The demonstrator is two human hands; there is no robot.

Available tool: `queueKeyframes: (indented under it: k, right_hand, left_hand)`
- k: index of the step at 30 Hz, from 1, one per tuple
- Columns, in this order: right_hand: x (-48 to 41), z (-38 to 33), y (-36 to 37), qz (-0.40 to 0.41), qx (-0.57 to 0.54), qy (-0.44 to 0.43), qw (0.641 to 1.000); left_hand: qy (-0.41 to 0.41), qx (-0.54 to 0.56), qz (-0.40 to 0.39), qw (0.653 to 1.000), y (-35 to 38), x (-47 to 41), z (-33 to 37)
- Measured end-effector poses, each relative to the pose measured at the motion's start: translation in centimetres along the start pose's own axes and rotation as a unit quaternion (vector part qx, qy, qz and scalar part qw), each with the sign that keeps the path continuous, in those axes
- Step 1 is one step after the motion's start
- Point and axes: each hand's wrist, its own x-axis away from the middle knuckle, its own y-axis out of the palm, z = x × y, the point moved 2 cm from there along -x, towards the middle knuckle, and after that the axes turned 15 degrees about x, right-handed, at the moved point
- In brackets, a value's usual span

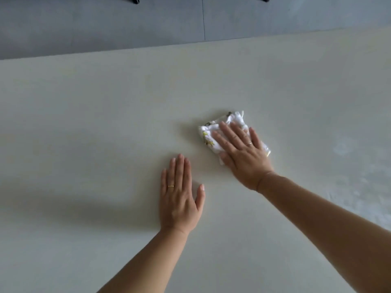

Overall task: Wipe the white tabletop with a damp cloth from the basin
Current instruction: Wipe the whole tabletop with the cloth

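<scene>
light: soft, from right | shadows: diffuse, falling left | focus: slightly soft | edges: bowed

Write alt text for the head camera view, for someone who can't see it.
A right hand presses a crumpled white cloth on a white tabletop. The left hand rests flat beside it, apart from the cloth. Grey floor lies beyond.
</scene>
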Motion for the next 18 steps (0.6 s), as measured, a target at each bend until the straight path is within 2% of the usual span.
queueKeyframes:
  k: [1,4,6,7,8,10,12,13,14,16,18]
  right_hand:
    - [0.4,2.0,0.1,0.000,0.003,0.025,1.000]
    - [1.0,6.3,0.5,-0.016,-0.050,0.200,0.978]
    - [1.2,4.1,0.4,-0.023,-0.096,0.292,0.951]
    - [1.5,1.7,0.3,-0.028,-0.107,0.298,0.948]
    - [2.1,-1.1,0.2,-0.027,-0.101,0.269,0.957]
    - [4.4,-5.8,0.4,-0.024,-0.062,0.141,0.988]
    - [6.6,-5.0,0.6,-0.009,-0.032,0.041,0.999]
    - [7.3,-3.0,1.0,0.000,-0.023,0.034,0.999]
    - [8.0,-0.6,1.2,0.001,-0.013,0.058,0.998]
    - [9.0,3.9,1.4,-0.018,-0.036,0.166,0.985]
    - [9.2,4.6,1.6,-0.036,-0.069,0.262,0.962]
  left_hand:
    - [0.000,0.002,-0.003,1.000,0.0,0.0,0.0]
    - [-0.002,0.001,-0.001,1.000,0.0,0.0,0.2]
    - [-0.006,-0.003,0.000,1.000,0.1,0.0,0.1]
    - [-0.006,-0.006,0.000,1.000,0.1,0.0,0.1]
    - [-0.006,-0.007,-0.002,1.000,0.0,0.0,0.1]
    - [-0.003,-0.002,0.001,1.000,-0.1,0.0,0.2]
    - [0.004,0.007,0.011,1.000,-0.1,-0.1,0.1]
    - [0.005,0.012,0.014,1.000,0.0,-0.1,0.0]
    - [0.005,0.015,0.016,1.000,0.1,-0.1,0.0]
    - [0.008,0.016,0.017,1.000,0.1,0.0,0.0]
    - [0.009,0.016,0.025,1.000,0.1,-0.1,0.0]
